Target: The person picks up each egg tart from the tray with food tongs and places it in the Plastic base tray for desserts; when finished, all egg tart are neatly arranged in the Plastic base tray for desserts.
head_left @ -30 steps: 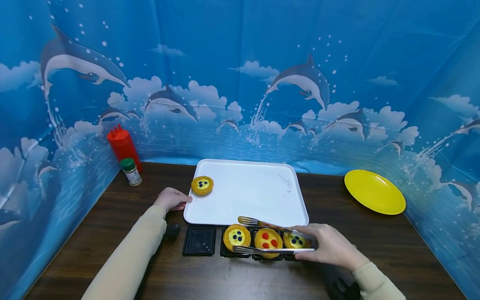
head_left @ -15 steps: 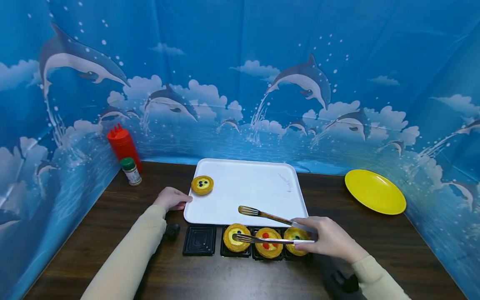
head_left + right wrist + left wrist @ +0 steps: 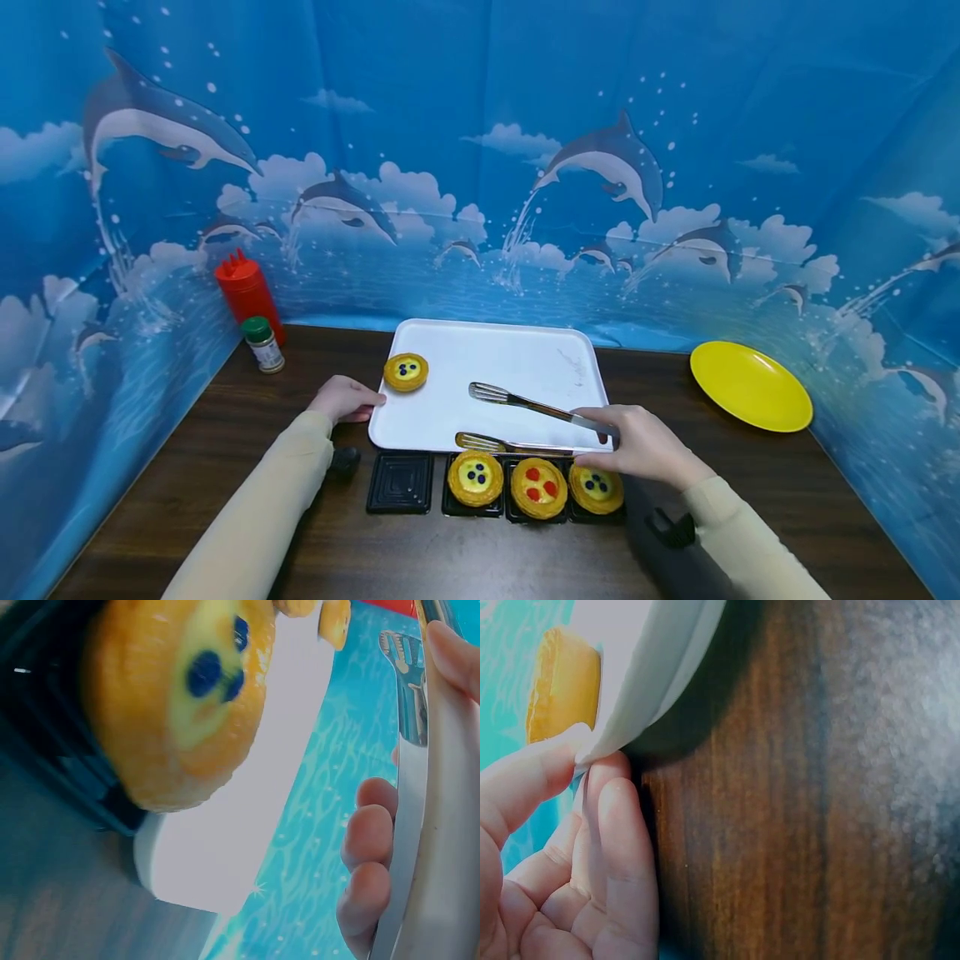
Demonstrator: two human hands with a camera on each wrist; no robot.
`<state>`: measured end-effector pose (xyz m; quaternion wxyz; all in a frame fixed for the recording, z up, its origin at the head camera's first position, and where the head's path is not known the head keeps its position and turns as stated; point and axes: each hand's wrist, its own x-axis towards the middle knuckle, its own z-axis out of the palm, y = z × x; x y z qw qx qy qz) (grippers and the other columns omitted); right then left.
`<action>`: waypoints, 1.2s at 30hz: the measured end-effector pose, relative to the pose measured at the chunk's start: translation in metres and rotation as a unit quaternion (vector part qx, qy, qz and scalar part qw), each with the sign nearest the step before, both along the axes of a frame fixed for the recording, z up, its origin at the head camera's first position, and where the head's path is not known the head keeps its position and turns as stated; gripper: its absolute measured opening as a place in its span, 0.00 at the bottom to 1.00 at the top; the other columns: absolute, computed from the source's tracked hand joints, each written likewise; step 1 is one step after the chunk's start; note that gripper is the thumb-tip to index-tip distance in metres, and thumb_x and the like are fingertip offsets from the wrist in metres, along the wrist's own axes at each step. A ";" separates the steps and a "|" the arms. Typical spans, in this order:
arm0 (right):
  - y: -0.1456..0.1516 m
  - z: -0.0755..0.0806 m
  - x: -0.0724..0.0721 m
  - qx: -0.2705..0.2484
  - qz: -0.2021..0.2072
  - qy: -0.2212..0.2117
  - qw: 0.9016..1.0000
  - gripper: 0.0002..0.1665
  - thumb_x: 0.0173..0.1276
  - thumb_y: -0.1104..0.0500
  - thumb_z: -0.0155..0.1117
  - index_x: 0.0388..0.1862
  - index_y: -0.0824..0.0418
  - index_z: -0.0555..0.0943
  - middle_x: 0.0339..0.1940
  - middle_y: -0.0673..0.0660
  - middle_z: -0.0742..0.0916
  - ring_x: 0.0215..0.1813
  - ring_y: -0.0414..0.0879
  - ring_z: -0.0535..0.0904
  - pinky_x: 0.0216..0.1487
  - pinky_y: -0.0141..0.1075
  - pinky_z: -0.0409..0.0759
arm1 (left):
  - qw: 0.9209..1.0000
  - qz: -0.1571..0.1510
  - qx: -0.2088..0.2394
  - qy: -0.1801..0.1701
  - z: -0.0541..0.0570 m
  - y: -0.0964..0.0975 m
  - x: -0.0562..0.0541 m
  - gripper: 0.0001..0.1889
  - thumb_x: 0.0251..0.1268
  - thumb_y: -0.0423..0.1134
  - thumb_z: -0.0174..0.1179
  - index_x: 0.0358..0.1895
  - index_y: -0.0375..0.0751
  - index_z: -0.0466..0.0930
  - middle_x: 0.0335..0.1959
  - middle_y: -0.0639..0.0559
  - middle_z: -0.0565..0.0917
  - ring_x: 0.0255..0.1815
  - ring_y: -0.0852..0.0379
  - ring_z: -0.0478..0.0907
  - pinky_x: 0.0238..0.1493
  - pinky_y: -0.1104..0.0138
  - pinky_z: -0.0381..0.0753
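My left hand [image 3: 347,398] pinches the left rim of the white tray [image 3: 495,375], thumb above and fingertips beneath, as the left wrist view shows. On the tray, near that hand, lies an egg tart [image 3: 406,372] with dark blue berries. My right hand [image 3: 637,440] grips metal tongs [image 3: 551,408] over the tray's front right part, the arms spread apart with nothing between their tips. Just in front of the tray a row of black plastic holders [image 3: 399,482] bears a blueberry tart [image 3: 475,477], a red-topped tart [image 3: 538,487] and another blueberry tart [image 3: 596,489].
The leftmost black holder bears no tart. A red squeeze bottle [image 3: 250,292] and a green-capped shaker [image 3: 263,344] stand at the back left. A yellow plate [image 3: 751,385] lies at the back right. A blue dolphin curtain [image 3: 480,167] closes off the back and sides.
My right hand has moved away from me with the tongs, from over the row of tarts to over the tray's front part. The left hand stays at the tray's rim.
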<state>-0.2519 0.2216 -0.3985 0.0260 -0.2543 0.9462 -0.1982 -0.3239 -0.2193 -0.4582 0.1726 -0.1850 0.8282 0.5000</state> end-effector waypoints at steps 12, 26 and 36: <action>-0.018 0.009 -0.040 0.002 -0.003 0.001 1.000 0.42 0.49 0.31 0.68 0.59 0.53 0.78 0.18 0.44 0.75 0.23 0.40 0.69 0.20 0.31 0.65 | 1.000 0.002 -0.001 -0.008 0.003 -0.003 0.000 0.17 0.61 0.40 0.64 0.46 0.29 0.80 0.26 0.48 0.82 0.22 0.61 0.79 0.32 0.74 0.81; -0.041 -0.003 -0.077 -0.017 -0.010 -0.004 1.000 0.45 0.49 0.32 0.69 0.60 0.57 0.78 0.37 0.52 0.85 0.28 0.42 0.72 0.25 0.35 0.70 | 1.000 -0.002 -0.008 -0.014 0.004 -0.004 -0.004 0.17 0.59 0.41 0.66 0.45 0.30 0.81 0.26 0.48 0.82 0.22 0.60 0.79 0.32 0.74 0.81; -0.062 -0.010 -0.097 0.007 0.004 -0.021 1.000 0.40 0.52 0.40 0.72 0.60 0.58 0.77 0.39 0.55 0.86 0.29 0.41 0.74 0.42 0.43 0.79 | 1.000 0.013 -0.008 -0.016 0.003 0.001 0.000 0.16 0.60 0.41 0.66 0.44 0.30 0.81 0.28 0.47 0.83 0.22 0.60 0.79 0.32 0.74 0.81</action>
